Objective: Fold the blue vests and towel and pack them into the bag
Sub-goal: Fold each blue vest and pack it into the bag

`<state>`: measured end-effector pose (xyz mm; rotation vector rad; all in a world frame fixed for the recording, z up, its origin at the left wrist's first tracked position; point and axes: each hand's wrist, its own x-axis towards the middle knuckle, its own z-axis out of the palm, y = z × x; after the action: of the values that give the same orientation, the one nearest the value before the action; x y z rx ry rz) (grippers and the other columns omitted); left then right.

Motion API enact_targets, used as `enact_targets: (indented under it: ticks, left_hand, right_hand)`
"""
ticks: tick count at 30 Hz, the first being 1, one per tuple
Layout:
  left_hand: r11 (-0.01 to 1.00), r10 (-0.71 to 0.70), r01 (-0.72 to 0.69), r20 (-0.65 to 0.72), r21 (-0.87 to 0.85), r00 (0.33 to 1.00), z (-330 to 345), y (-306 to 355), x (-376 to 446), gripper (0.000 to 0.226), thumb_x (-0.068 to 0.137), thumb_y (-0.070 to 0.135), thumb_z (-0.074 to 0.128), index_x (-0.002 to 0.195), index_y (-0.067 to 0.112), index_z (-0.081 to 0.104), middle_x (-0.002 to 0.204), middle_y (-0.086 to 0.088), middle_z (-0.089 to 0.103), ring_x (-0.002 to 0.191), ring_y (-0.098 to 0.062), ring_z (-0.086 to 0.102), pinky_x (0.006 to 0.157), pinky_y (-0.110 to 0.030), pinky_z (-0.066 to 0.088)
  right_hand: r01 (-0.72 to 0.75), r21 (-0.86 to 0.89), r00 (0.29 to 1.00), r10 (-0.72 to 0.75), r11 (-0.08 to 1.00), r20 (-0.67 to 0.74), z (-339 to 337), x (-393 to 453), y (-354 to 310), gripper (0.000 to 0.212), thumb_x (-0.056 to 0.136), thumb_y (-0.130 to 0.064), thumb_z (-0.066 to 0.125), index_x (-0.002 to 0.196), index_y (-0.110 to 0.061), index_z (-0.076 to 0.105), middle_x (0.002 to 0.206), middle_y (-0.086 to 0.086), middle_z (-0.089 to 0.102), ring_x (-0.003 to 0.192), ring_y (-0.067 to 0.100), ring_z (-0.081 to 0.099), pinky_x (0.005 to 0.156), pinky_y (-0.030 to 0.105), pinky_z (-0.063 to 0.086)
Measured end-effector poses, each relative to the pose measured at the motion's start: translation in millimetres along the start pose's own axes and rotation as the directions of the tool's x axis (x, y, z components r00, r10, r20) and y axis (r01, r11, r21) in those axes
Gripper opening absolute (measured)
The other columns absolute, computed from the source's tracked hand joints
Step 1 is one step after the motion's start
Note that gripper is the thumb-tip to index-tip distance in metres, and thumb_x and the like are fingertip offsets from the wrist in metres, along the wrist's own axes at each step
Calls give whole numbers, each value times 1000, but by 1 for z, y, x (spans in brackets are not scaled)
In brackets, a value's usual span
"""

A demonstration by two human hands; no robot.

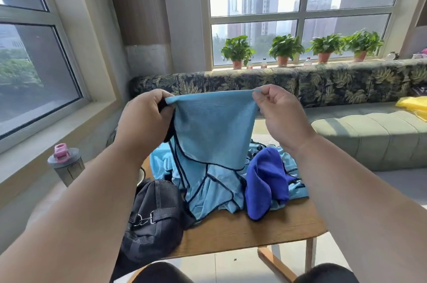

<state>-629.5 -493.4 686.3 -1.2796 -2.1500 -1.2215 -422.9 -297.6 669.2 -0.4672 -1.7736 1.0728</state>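
A light blue mesh vest [212,134] with dark trim hangs above the wooden table [254,232], held up by its top edge. My left hand [144,121] grips its left corner and my right hand [280,111] pinches its right corner. The vest's lower end trails onto more light blue vests [294,186] heaped on the table. A dark blue towel [265,181] lies crumpled on that heap, to the right. The black bag [152,218] sits at the table's left front edge, with a strap and metal clips on top.
A grey bottle with a pink cap [65,163] stands on the floor by the left window ledge. A green sofa [369,134] runs behind the table, with a yellow item [413,104] on its seat. Potted plants [285,50] line the window sill. My knees show at the bottom.
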Motion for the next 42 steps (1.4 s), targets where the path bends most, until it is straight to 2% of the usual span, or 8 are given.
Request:
enact_targets:
  ticks: [4, 10, 14, 21, 28, 32, 38, 42]
  left_hand:
    - [996, 79, -79, 15, 47, 997, 9, -15, -29, 23, 89, 14, 63, 97, 34, 73, 89, 18, 73, 77, -11, 70, 71, -34, 56]
    - [980, -47, -31, 380, 197, 924, 64, -84, -170, 32, 83, 12, 76, 109, 33, 76, 113, 16, 74, 111, -16, 66, 99, -34, 52]
    - [976, -55, -74, 559, 205, 827, 77, -98, -222, 21, 85, 19, 68, 99, 34, 72, 96, 19, 69, 99, -11, 63, 86, -32, 52]
    - [980, 16, -130, 591, 151, 806, 64, -78, -211, 11, 85, 29, 65, 84, 39, 64, 79, 20, 61, 88, -6, 56, 81, -31, 50]
    - [976, -176, 212, 737, 46, 653, 47, -52, -196, 7, 99, 32, 64, 95, 34, 70, 85, 13, 76, 77, -7, 71, 74, -31, 59]
    - [958, -237, 278, 733, 68, 638, 53, -52, -185, 8, 99, 30, 65, 95, 33, 72, 81, 8, 75, 64, -2, 67, 59, -19, 51]
    - [954, -292, 153, 697, 256, 655, 97, -74, -149, 4, 97, 36, 64, 94, 40, 65, 87, 15, 72, 81, -1, 66, 74, -29, 55]
    - [931, -334, 117, 682, 345, 651, 133, -91, -125, 8, 96, 34, 60, 103, 38, 62, 99, 11, 71, 91, -11, 65, 83, -35, 56]
  right_hand:
    - [23, -46, 999, -21, 999, 32, -2, -37, 16, 13, 104, -21, 64, 96, -24, 74, 88, -9, 72, 83, 6, 62, 80, 18, 49]
    - [-307, -323, 872, 401, 895, 281, -5, -155, 116, 13, 104, -29, 64, 95, -26, 74, 94, -10, 75, 83, 2, 65, 77, 20, 48]
    - [-351, -440, 763, 525, 827, 377, -16, -191, 149, 15, 101, -28, 67, 87, -24, 72, 77, -15, 69, 70, 3, 56, 70, 22, 44]
    - [-380, -426, 741, 546, 821, 390, -34, -183, 132, 18, 106, -30, 58, 93, -21, 67, 75, -9, 59, 67, 4, 48, 63, 19, 39]
    - [-574, -158, 713, 585, 804, 386, -42, -183, 124, 25, 108, -17, 55, 105, 7, 60, 83, 6, 63, 72, 12, 59, 65, 22, 51]
    - [-590, -121, 719, 588, 798, 371, -39, -179, 128, 20, 108, -21, 55, 97, -6, 64, 81, 3, 65, 73, 14, 59, 68, 29, 51]
    - [-596, -148, 739, 611, 789, 283, -19, -160, 156, 23, 102, -40, 58, 91, -21, 67, 81, 3, 69, 75, 17, 61, 76, 41, 52]
    - [-583, -210, 765, 618, 785, 184, -2, -137, 187, 24, 105, -35, 58, 92, -16, 66, 79, -3, 67, 75, 12, 58, 73, 28, 46]
